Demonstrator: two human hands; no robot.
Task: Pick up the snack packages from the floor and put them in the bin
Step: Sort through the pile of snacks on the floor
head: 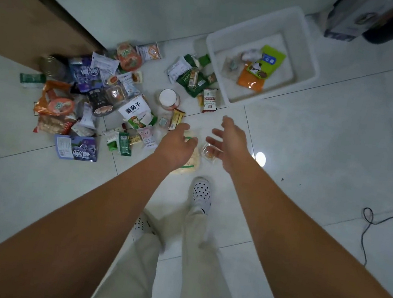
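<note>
- Left hand reaches out at the centre of the frame, back of the hand up; its fingers curl downward over a pale snack bag; the tips are hidden, so I cannot tell whether they grip the bag or only hang above it
- Right hand is just right of it, palm turned inward, fingers spread and slightly bent, holding nothing; a small clear packet lies on the floor under its fingertips in the picture
- Most snack packages lie in a loose heap on the floor at centre left; a purple packet sits at the heap's lower edge, a white-lidded jar at its right side
- More green and white packets lie against the bin's lower-left corner
- White bin stands on the floor at upper right; inside it lie an orange packet, a green packet and a few smaller, blurred wrappers
- Brown cardboard box fills the upper left; a dark cable trails along the right edge
- White perforated shoes and pale trousers show at bottom centre
</note>
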